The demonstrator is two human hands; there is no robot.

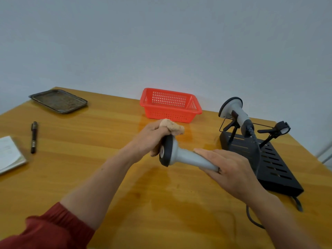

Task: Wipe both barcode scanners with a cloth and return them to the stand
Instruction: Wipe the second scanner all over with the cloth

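A grey barcode scanner [181, 155] with a black head is held above the middle of the wooden table. My right hand [231, 169] grips its handle. My left hand [150, 137] holds a beige cloth [173, 127] bunched against the back of the scanner's head. A second grey scanner [233, 112] sits in the left cradle of the black stand [273, 164] at the right. The stand's right cradle [280, 129] holds nothing. A dark cable [251, 216] trails off the stand toward the table's front edge.
A red plastic basket [169, 105] stands behind my hands near the wall. A dark metal tray [58, 101] lies at the far left corner. A black pen [34, 137] and a notepad [9, 155] lie at the left.
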